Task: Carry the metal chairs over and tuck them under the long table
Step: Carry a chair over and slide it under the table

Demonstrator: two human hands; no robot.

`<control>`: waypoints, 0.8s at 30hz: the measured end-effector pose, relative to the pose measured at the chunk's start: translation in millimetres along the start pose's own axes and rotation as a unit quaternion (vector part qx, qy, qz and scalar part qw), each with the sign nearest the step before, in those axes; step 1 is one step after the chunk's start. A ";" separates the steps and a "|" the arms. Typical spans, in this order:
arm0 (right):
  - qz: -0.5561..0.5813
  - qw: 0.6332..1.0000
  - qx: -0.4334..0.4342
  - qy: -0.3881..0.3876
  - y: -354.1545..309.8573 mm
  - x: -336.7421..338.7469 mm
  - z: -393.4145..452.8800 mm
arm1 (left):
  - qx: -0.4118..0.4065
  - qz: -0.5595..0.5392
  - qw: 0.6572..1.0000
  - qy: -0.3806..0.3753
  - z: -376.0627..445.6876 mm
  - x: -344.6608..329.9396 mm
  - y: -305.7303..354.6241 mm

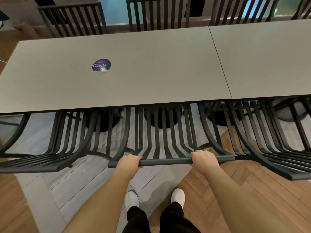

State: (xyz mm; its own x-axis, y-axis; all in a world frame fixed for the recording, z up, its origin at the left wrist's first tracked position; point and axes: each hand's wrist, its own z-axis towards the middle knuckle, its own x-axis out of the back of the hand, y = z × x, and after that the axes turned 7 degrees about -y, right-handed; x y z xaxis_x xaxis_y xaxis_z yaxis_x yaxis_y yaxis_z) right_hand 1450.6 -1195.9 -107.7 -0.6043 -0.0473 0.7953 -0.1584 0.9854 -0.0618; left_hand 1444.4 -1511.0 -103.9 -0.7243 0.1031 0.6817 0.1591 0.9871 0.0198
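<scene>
The middle chair (161,132) is gripped by its top rail, left hand (128,163) and right hand (204,158) both curled tight round the bar, fingers pressed together. Its seat is already partly under the near edge of the table (134,73), with 1 chair (50,140) just beside it on the left and another (262,140) on the right, also tucked. Main risk, probably: if it's shoved in crooked, the slats or legs could be clipped against a neighbour, since the gaps look slim. The table's round bases under there could be hit too. Knuckles might get pinched if the rail is run up against the table edge.
</scene>
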 end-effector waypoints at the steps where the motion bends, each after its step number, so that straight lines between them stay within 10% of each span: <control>1: 0.002 1.000 -0.002 -0.003 0.1 0.4 2.7 | 0.001 0.000 1.000 -0.002 1.5 0.6 -0.2; 15: 0.047 0.998 -0.003 -0.039 -0.5 7.2 2.9 | -0.015 -0.094 0.994 -0.054 2.0 1.9 -6.2; 19: 0.191 0.977 -0.015 -0.090 1.0 23.9 -6.7 | -0.076 -0.172 0.981 -0.049 -2.7 19.8 7.6; 24: 0.339 0.935 -0.099 0.024 23.8 39.8 -33.2 | -0.149 -0.161 0.975 -0.023 16.5 63.7 61.5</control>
State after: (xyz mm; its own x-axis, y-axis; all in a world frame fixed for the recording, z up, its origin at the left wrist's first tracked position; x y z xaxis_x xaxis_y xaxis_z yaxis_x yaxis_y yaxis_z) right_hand 1448.7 -1169.0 -57.5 -0.4775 0.6015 0.6405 0.3992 0.7978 -0.4518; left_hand 1396.9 -1441.7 -71.4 -0.7975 -0.1944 0.5712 0.1011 0.8902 0.4442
